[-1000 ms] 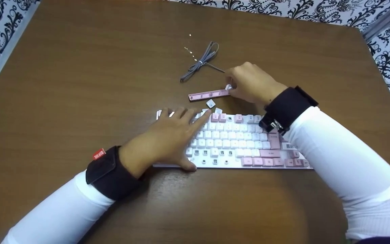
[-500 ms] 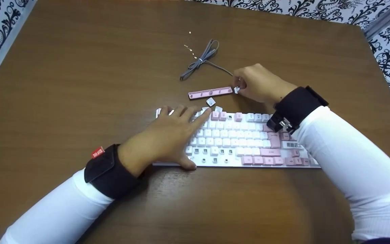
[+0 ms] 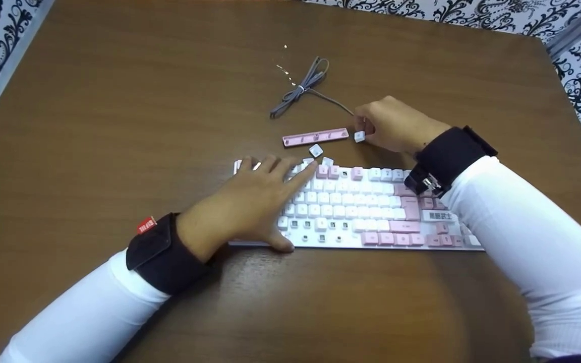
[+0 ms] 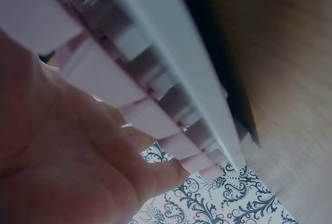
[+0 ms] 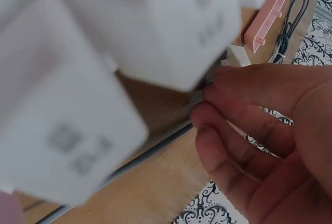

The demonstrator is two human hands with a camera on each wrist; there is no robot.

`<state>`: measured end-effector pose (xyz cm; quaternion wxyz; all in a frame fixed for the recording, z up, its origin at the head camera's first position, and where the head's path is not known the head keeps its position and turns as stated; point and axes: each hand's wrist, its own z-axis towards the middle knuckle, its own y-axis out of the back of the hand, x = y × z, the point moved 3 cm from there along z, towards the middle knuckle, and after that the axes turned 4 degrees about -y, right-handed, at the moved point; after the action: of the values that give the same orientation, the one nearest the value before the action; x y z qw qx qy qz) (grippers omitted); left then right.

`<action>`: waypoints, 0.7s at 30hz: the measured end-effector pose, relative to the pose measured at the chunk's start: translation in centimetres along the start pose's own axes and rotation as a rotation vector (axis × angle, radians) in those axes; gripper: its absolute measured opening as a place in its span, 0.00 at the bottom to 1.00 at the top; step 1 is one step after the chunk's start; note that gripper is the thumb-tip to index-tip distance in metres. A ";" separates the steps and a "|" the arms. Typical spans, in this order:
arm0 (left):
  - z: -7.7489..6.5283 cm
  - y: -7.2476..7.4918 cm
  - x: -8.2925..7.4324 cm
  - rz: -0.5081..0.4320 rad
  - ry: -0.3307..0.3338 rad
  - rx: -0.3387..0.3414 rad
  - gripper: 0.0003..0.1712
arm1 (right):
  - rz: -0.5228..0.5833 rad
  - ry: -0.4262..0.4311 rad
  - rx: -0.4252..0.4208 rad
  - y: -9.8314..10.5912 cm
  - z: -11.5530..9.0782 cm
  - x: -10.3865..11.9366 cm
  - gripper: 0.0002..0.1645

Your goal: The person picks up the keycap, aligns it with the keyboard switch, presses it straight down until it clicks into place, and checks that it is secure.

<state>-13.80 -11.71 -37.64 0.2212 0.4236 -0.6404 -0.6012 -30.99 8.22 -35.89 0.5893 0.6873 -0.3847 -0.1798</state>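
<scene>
My right hand pinches a small white keycap between thumb and fingers, behind the keyboard. In the right wrist view the same keycap shows at the fingertips. My left hand lies with spread fingers over the keyboard's left end, its thumb at the front edge. Pink keys stand close beside the palm in the left wrist view. Several sockets in the keyboard's lower rows have no caps on them. A long pink spacebar cap lies hollow side up, left of the right hand.
One loose white keycap lies between the spacebar cap and the keyboard. A grey cable, bundled with a tie, lies further back, and its free run leads to the right hand. Small bright specks dot the brown table.
My right hand has moved a little to the right, away from the spacebar cap, and the white keycap in its fingers has turned. The left hand has stayed in place on the keyboard.
</scene>
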 end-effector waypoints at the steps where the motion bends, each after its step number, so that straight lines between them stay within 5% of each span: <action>1: 0.0 0.0 0.0 0.000 0.000 0.001 0.80 | -0.007 -0.003 0.004 0.0 -0.1 0.0 0.08; 9: 0.0 0.0 0.0 -0.007 0.002 0.007 0.81 | 0.000 -0.019 0.061 0.3 -0.7 0.6 0.18; 21: 0.1 0.0 0.0 0.010 -0.004 0.004 0.80 | -0.036 0.066 0.030 0.4 -0.3 1.0 0.18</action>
<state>-13.86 -11.69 -37.63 0.2223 0.4196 -0.6441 -0.5997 -30.23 7.66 -35.18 0.5879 0.7084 -0.3554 -0.1620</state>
